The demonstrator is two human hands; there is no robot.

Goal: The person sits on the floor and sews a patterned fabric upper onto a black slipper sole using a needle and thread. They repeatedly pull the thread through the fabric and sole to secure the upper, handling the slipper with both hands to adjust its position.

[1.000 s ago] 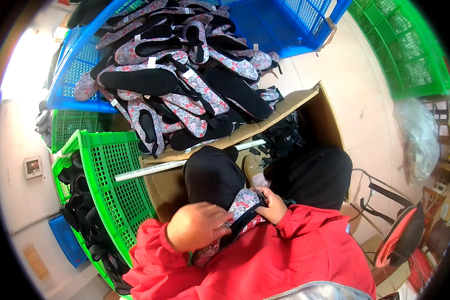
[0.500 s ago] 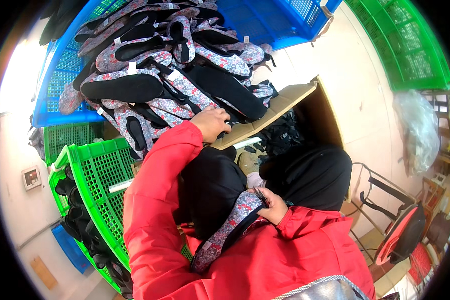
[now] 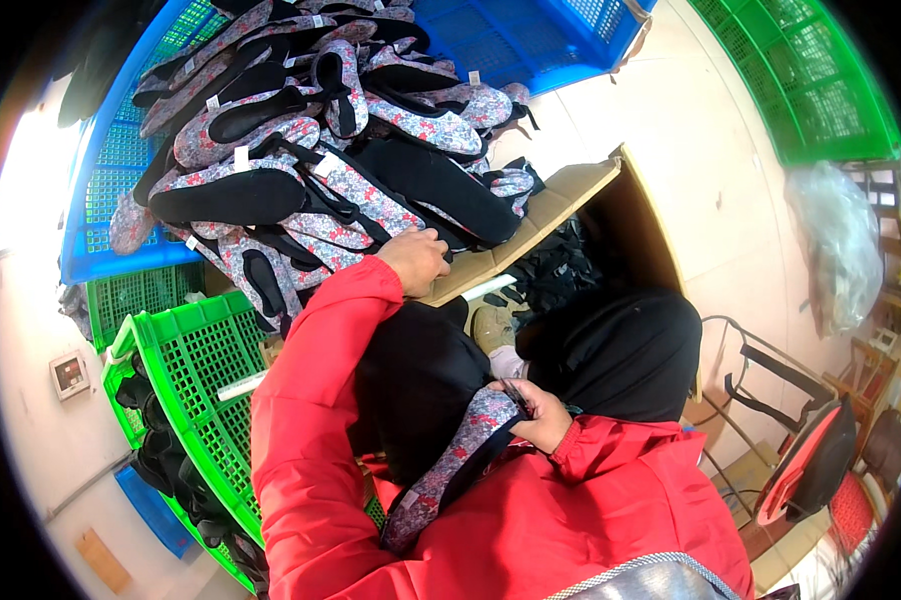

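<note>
My left hand is at the near lower edge of a heap of floral slippers, by a cardboard flap. Its fingers are curled in, and what they grip, if anything, is hidden. In my lap, my right hand pinches one end of a grey floral slipper with black edging. The slipper lies slanting across my red jacket, its other end low by my left arm. A thin dark pointed thing sticks out by the right fingers, too small to name.
Blue crates hold the heap. A green crate stands left, with black items beside it. An open cardboard box with black scraps is ahead of my knees. To the right are a metal-framed chair and a clear plastic bag.
My left hand has drawn slightly toward me, away from the heap, its fingers still curled. My right hand keeps its hold on the slipper. The whole view has shifted a little.
</note>
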